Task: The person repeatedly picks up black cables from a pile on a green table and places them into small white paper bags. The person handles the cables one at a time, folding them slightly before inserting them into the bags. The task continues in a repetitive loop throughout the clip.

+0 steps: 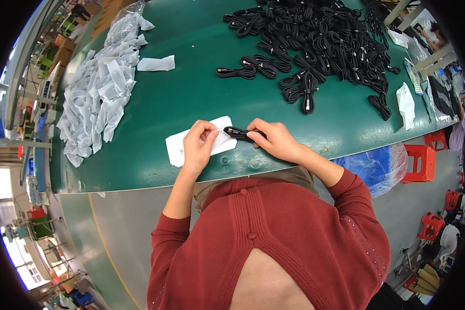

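My right hand (277, 140) is closed on a coiled black cable (235, 133), thumb and fingers around its right part. The coil's left end points at the mouth of a white pouch. My left hand (197, 149) pinches the edge of that pouch on a stack of flat white pouches (176, 149) near the table's front edge. The cable's left end touches or overlaps the pouch's right edge; whether it is inside, I cannot tell.
Filled whitish pouches lie in a long heap (101, 93) at the left, with a single pouch (156, 63) beside it. A large pile of coiled black cables (325, 41) covers the far right of the green table (186, 98). A red stool (419, 163) stands at the right.
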`<state>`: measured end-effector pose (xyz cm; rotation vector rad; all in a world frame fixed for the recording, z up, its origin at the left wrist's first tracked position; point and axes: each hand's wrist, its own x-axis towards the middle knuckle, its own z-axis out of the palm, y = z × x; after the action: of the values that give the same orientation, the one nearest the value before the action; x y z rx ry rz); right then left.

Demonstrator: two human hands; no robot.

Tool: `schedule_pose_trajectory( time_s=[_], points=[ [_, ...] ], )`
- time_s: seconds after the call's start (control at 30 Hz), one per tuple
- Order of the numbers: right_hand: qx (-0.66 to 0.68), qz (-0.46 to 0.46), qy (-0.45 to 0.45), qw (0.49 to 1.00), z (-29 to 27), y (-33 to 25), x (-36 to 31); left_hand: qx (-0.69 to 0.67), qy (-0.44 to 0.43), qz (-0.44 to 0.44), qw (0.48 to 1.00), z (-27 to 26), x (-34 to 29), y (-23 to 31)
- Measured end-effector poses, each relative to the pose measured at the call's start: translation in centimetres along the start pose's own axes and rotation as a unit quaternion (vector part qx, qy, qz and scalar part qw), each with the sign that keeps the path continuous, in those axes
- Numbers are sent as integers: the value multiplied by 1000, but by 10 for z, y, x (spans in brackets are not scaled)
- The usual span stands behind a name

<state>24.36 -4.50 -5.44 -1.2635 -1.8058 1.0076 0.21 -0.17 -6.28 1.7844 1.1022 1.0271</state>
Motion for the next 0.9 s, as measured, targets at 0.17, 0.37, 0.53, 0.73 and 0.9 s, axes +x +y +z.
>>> schedule_pose_trajectory(
  time_s=[0.17,0.37,0.53,0.73,0.9],
  points=[
    [147,105,-70,981,-4,-1,5,14,-6,24,1000,-3,0,8],
    [279,238,-170,915,-12,-1,4,69,-39,99,992,-1,-2,18],
    [127,73,-69,987,2,-10,-6,123,-47,142,981,-5,-1,24],
    [165,194,-81,964,-2,-11,2,160,-54,186,968,-8,1,27],
    [108,60,-34,992,6,-16,-2,148,-49,173,973,-10,4,30]
  ],
)
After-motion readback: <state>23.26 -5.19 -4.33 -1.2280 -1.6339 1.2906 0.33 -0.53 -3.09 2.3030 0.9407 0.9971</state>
